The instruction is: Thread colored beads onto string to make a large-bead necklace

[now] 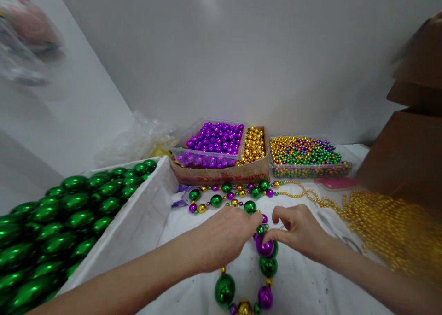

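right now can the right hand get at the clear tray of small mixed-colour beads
Probably yes: the clear tray looks uncovered and sits beyond the right hand, with a low gold bead strand lying between, though its thumb is at a large purple bead.

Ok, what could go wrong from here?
1. Tangle: the bead string has gold beads trailing toward the gold pile; a tug might snag there.
2. Slip: the right hand has thumb and forefinger apart, so beads could slide if the left hand eases off.
3. Spill: the purple beads fill an open tray atop the cardboard box; a bump might tip it.
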Motion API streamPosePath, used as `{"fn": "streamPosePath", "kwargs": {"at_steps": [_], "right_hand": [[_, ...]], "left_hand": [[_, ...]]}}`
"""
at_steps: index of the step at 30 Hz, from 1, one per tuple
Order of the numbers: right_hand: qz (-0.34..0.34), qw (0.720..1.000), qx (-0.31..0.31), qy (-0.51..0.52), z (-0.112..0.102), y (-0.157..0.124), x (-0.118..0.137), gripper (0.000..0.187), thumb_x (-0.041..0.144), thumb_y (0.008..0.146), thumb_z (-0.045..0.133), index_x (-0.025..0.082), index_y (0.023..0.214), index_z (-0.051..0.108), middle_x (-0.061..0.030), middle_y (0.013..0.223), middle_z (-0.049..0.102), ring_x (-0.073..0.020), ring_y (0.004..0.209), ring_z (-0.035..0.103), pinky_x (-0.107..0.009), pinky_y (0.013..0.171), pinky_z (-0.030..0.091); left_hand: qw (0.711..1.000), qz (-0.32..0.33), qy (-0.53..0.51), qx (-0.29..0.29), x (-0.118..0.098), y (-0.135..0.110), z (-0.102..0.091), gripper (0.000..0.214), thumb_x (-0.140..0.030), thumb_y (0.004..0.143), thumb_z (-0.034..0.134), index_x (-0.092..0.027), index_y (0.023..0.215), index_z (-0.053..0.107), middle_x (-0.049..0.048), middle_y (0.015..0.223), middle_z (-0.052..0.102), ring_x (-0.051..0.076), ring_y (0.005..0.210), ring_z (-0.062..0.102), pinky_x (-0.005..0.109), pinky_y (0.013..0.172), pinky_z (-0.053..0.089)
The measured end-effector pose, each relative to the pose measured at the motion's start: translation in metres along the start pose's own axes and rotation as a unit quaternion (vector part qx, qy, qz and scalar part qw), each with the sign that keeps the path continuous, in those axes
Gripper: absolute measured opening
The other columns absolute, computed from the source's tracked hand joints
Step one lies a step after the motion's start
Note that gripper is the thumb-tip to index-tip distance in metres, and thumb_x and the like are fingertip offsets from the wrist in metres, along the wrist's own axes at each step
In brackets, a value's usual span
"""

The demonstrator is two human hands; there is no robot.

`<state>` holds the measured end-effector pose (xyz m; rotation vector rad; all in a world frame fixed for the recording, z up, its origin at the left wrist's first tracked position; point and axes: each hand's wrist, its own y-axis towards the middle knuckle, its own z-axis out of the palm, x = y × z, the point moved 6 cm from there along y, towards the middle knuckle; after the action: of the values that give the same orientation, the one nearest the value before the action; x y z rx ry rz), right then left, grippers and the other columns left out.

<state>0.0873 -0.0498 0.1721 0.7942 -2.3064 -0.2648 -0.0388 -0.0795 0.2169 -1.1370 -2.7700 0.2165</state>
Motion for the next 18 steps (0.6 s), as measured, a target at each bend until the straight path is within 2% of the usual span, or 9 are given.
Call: {"fn": "streamPosePath", "kwargs": {"at_steps": [4,7,10,13,15,18], "right_hand": [[-0.007,0.995,-0.021,-0.096,0.001,-0.006,0.004,0.029,0.044,0.081,0.06,0.017,0.071,0.061,-0.0024,0.057,0.064,-0.0157,0.054,0.058,-0.025,0.053,0.028],[-0.014,0.992,-0.045,-0.114,-0.006,-0.005,0.004,0.021,0.034,0.085,0.056,0.018,0.073,0.062,-0.0018,0.058,0.063,-0.0152,0.054,0.058,-0.024,0.053,0.027],[0.017,0.997,-0.064,-0.034,-0.01,-0.004,-0.001,0.022,0.031,0.085,0.056,0.018,0.07,0.065,0.0018,0.05,0.057,-0.0117,0.047,0.049,-0.023,0.05,0.026],[0.075,0.992,-0.02,0.098,-0.003,-0.005,-0.011,0.018,0.033,0.081,0.062,0.019,0.074,0.07,0.0053,0.046,0.05,-0.0096,0.043,0.042,-0.022,0.047,0.025],[0.092,0.983,0.013,0.156,0.003,-0.006,-0.015,0.015,0.034,0.079,0.066,0.02,0.078,0.072,0.0067,0.046,0.048,-0.009,0.043,0.04,-0.022,0.046,0.023],[0.095,0.984,0.027,0.149,0.006,-0.01,-0.018,0.013,0.032,0.075,0.07,0.019,0.077,0.069,0.0079,0.047,0.046,-0.0083,0.044,0.038,-0.022,0.046,0.023]], "left_hand": [[1.0,-0.012,0.004,0.016,-0.005,0.004,-0.004,0.024,0.0,0.074,0.043,-0.018,0.088,0.048,0.0062,0.076,0.065,0.022,0.065,0.06,0.03,0.057,0.04],[0.998,-0.029,-0.058,0.006,-0.003,0.006,-0.01,0.015,-0.007,0.082,0.04,-0.019,0.084,0.048,0.0037,0.07,0.061,0.019,0.061,0.056,0.027,0.054,0.035],[0.985,-0.045,-0.167,-0.021,0.0,0.005,-0.011,0.022,-0.021,0.093,0.031,-0.019,0.08,0.049,0.001,0.07,0.058,0.015,0.062,0.053,0.024,0.055,0.034],[0.975,-0.068,-0.206,-0.052,0.004,0.005,-0.007,0.021,-0.026,0.095,0.03,-0.02,0.094,0.05,0.0008,0.076,0.059,0.015,0.067,0.053,0.024,0.057,0.034],[0.978,-0.061,-0.194,-0.042,0.002,0.005,-0.002,0.02,-0.024,0.093,0.032,-0.021,0.106,0.048,0.0003,0.074,0.058,0.015,0.067,0.053,0.024,0.057,0.033],[0.985,-0.013,-0.173,0.011,-0.004,0.007,0.004,0.024,-0.017,0.091,0.033,-0.024,0.106,0.051,-0.0008,0.068,0.056,0.015,0.064,0.053,0.024,0.056,0.033]]}}
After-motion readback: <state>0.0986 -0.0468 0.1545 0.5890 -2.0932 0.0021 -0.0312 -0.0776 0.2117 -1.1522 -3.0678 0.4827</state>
